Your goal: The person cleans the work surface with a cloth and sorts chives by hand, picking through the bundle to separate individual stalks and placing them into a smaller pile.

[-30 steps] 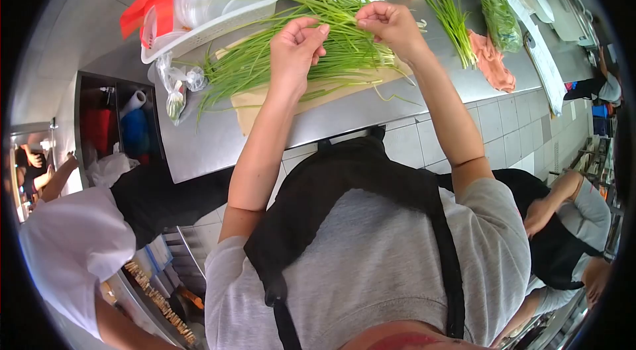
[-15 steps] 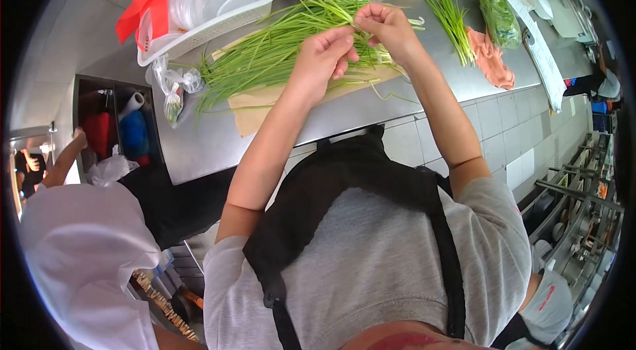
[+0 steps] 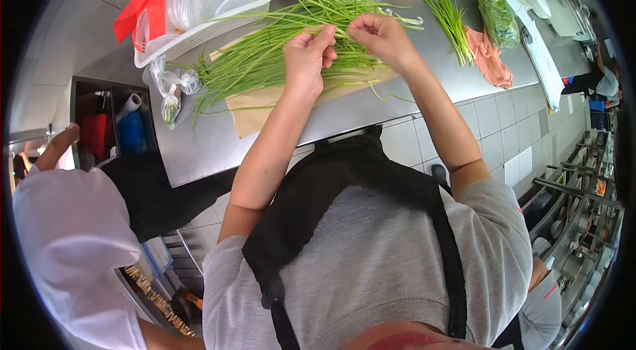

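Note:
Long green spring onions point(image 3: 265, 62) lie in a loose pile across brown paper point(image 3: 250, 118) on the steel table. My left hand point(image 3: 307, 58) is over the middle of the pile, thumb against curled fingers. A little to its right, my right hand point(image 3: 383, 37) is closed in a pinch, near the white root ends point(image 3: 412, 21). A gap separates the two hands. Whatever either pinch may hold is too small or hidden to make out. Further right, a smaller bunch of trimmed spring onions point(image 3: 448, 19) lies by itself.
A white basket point(image 3: 205, 31) of plastic tubs and a knotted plastic bag point(image 3: 171, 95) stand at left. An orange cloth point(image 3: 489, 58), bagged greens point(image 3: 498, 15) and paper sheets point(image 3: 540, 62) lie right. A person in white point(image 3: 73, 237) is close on my left.
My hands have drawn apart slightly; the left moved left and the right shifted a little down and left. The person in white at left has shifted left.

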Motion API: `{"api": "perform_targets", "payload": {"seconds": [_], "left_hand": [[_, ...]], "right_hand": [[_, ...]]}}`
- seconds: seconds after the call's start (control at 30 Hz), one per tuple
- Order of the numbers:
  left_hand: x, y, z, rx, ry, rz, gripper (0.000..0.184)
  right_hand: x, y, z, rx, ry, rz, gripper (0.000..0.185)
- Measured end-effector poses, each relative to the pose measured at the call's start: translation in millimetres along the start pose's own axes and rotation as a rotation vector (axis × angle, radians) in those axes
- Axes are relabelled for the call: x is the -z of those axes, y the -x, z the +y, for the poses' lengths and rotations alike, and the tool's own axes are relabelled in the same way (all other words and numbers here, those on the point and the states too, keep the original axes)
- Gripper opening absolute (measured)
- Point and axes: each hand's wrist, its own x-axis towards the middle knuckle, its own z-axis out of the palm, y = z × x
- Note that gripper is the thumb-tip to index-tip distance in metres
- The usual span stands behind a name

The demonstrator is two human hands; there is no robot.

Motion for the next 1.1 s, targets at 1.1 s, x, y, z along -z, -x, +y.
{"api": "perform_targets", "payload": {"seconds": [1.1], "left_hand": [[44, -5, 38, -0.043, -0.132, -0.079, 0.012]], "right_hand": [[7, -13, 2, 0.473, 0.827, 0.168, 0.019]]}}
